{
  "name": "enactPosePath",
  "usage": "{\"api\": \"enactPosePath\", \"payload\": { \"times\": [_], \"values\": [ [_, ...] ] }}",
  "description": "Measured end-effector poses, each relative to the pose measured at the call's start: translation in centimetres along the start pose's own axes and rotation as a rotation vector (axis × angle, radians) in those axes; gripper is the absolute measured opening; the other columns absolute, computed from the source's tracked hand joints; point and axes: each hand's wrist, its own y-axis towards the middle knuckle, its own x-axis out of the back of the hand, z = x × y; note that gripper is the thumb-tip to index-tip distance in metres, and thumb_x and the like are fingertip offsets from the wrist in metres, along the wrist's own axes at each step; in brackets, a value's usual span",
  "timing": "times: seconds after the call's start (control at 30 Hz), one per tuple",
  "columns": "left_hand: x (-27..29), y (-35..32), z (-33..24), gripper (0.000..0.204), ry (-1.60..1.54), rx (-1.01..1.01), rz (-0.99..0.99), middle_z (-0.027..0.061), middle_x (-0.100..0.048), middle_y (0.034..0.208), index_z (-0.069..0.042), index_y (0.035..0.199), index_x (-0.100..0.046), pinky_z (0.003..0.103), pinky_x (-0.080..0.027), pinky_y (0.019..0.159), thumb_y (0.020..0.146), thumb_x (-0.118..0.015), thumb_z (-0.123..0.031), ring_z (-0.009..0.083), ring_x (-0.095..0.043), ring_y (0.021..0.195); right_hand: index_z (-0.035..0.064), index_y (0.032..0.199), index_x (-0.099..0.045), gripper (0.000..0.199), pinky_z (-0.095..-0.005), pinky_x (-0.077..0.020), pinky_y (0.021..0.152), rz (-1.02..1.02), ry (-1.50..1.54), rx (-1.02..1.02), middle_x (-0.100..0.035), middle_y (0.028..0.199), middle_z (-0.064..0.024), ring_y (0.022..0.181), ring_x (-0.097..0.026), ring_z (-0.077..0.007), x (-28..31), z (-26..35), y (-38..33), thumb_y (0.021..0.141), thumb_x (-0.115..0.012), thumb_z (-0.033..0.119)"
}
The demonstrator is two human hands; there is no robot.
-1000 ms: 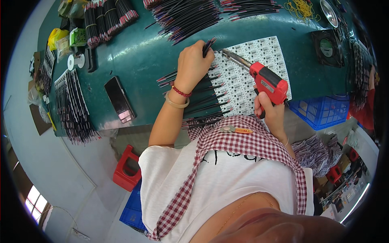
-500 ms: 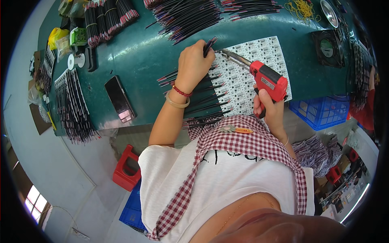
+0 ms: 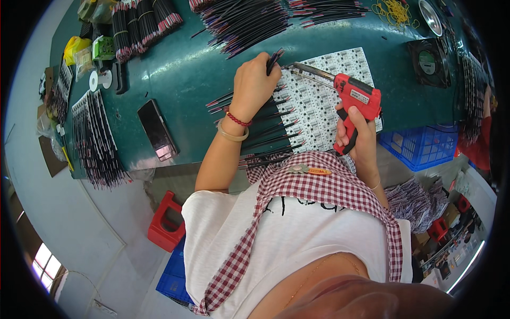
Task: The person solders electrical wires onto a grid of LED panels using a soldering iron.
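My right hand (image 3: 357, 133) grips a red and black soldering gun (image 3: 357, 101) by its handle. Its long metal tip reaches left over the upper left edge of a white circuit board panel (image 3: 340, 80). Close to that tip, my left hand (image 3: 256, 80) is closed on a small bunch of black wires (image 3: 274, 59), whose ends stick up past the fingers. Along the panel's left edge lies a row of black wires (image 3: 271, 127) with reddish ends, partly beneath my left forearm. Whether the tip touches a wire cannot be made out.
Wire piles (image 3: 241, 24) and tied wire bundles (image 3: 139, 29) lie at the back. On the left are a phone (image 3: 157, 129), a white spool (image 3: 100, 80) and a wired panel (image 3: 95, 133). A black fan (image 3: 429, 63) stands at right, near yellow rubber bands (image 3: 396, 15). Below is a blue crate (image 3: 419, 146).
The soldering gun's body has shifted slightly right and turned, and my right hand has moved with it. My left hand stays almost where it was, with the wires still in it.
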Motion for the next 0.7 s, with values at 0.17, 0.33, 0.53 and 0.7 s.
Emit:
{"api": "enactPosePath", "payload": {
  "times": [0.17, 0.33, 0.53, 0.7],
  "values": [
    [0.13, 0.02, -0.07, 0.027, -0.003, 0.007, 0.009, 0.0218, -0.053, 0.059, 0.004, 0.071, -0.053, 0.042, -0.04, 0.052, 0.082, -0.061, -0.019, 0.0382, -0.054, 0.054, -0.0018, 0.101, -0.055, 0.03, -0.0239, -0.0383, 0.039, -0.011, 0.056, -0.042, -0.05, 0.055, -0.0052, 0.039, -0.041, -0.0083, 0.07, 0.24, 0.21, 0.094, -0.051, 0.026],
    [0.16, 0.07, -0.12, 0.026, -0.011, -0.01, 0.003, 0.0223, -0.053, 0.059, 0.004, 0.071, -0.053, 0.042, -0.039, 0.052, 0.082, -0.061, -0.019, 0.0384, -0.054, 0.054, -0.0019, 0.101, -0.056, 0.031, -0.0237, -0.0388, 0.039, -0.012, 0.074, -0.061, -0.049, 0.055, -0.0045, 0.04, -0.041, -0.0078, 0.09, 0.44, 0.34, 0.094, -0.051, 0.028],
    [0.11, -0.01, 0.12, 0.025, -0.019, 0.0, 0.004, 0.0228, -0.055, 0.062, 0.004, 0.074, -0.055, 0.041, -0.041, 0.054, 0.082, -0.061, -0.019, 0.0381, -0.056, 0.057, -0.0017, 0.102, -0.057, 0.032, -0.0235, -0.039, 0.04, -0.003, 0.08, -0.068, -0.05, 0.056, -0.0043, 0.04, -0.041, -0.0071, 0.22, 0.51, 0.5, 0.094, -0.051, 0.029],
    [0.3, 0.01, 0.12, 0.025, -0.059, 0.044, 0.023, 0.022, -0.057, 0.063, 0.005, 0.078, -0.055, 0.04, -0.042, 0.055, 0.083, -0.061, -0.019, 0.0367, -0.057, 0.057, -0.0018, 0.103, -0.057, 0.033, -0.0236, -0.0389, 0.039, -0.007, 0.084, -0.07, -0.051, 0.057, -0.0044, 0.04, -0.041, -0.0071, 0.25, 0.54, 0.4, 0.094, -0.051, 0.03]
  ]
}}
